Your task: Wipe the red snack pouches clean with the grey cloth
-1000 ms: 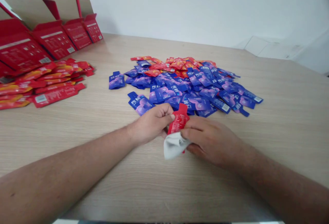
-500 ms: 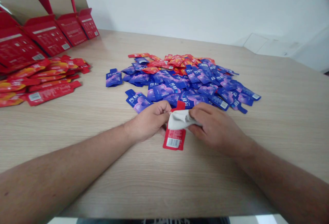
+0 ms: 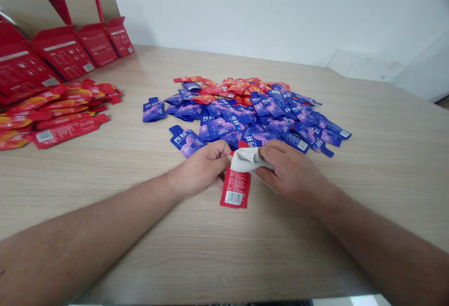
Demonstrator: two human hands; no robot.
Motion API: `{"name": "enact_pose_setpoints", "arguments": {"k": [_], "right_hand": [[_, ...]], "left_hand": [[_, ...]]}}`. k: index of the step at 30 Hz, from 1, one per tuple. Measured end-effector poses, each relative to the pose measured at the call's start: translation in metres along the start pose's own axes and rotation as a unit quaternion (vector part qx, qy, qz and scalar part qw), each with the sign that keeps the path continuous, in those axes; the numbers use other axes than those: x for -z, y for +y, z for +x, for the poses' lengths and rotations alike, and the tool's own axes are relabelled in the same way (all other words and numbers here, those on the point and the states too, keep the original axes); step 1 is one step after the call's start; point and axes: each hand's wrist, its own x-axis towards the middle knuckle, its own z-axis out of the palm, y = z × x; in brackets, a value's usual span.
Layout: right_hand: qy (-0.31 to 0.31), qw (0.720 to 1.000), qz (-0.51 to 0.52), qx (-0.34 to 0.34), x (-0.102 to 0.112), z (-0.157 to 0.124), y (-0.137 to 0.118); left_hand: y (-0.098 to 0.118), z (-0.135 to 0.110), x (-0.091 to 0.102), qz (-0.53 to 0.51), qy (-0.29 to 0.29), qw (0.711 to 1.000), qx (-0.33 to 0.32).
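Pinched at its left edge by my left hand (image 3: 205, 168), a red sachet (image 3: 235, 189) is held with its barcode side facing me. My right hand (image 3: 293, 172) is closed on a whitish cloth (image 3: 245, 159), which lies across the upper part of the sachet and covers it there. Only the sachet's top tab and lower half show around the cloth. Just beyond both hands spreads a heap of blue-purple sachets (image 3: 224, 123), with orange-red sachets (image 3: 242, 86) at its far side.
At the left lies a pile of red-orange sachets (image 3: 66, 130). Behind it several red cardboard boxes (image 3: 66, 51) stand in a row with raised lids. The wood-grain table (image 3: 196, 250) meets a white wall (image 3: 245, 16) at the back.
The cloth has shifted slightly up the sachet, so more of the printed back shows below it. Both hands keep their hold. The whole view has tilted a little.
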Motion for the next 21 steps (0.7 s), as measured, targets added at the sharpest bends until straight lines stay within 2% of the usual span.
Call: {"name": "enact_pose_setpoints", "arguments": {"k": [3, 5, 7, 11, 13, 17, 19, 21], "right_hand": [[-0.062, 0.995, 0.028, 0.076, 0.001, -0.001, -0.008], [-0.082, 0.989, 0.037, 0.115, 0.002, -0.002, -0.014], [-0.061, 0.993, 0.027, 0.092, 0.002, -0.003, -0.013], [0.001, 1.0, 0.002, -0.006, 0.001, 0.0, 0.001], [-0.014, 1.0, 0.013, 0.005, 0.002, 0.001, 0.002], [-0.094, 0.988, 0.055, 0.107, 0.004, -0.001, -0.009], [-0.086, 0.99, 0.046, 0.098, 0.004, -0.001, -0.011], [-0.041, 0.998, 0.023, 0.042, 0.002, -0.001, -0.007]], "left_hand": [[0.0, -0.001, 0.0, -0.005, -0.003, 1.0, -0.005], [0.0, -0.001, 0.0, -0.011, -0.005, 1.0, -0.006], [0.0, -0.001, 0.0, -0.011, -0.002, 1.0, -0.006], [-0.002, 0.001, 0.002, 0.006, 0.003, 1.0, -0.002], [-0.002, 0.001, 0.002, 0.005, 0.006, 1.0, 0.0], [0.0, 0.0, 0.0, -0.01, 0.011, 1.0, -0.01], [0.0, 0.0, 0.0, -0.014, 0.012, 1.0, -0.008], [-0.001, 0.001, 0.001, -0.008, 0.01, 1.0, -0.004]]}}
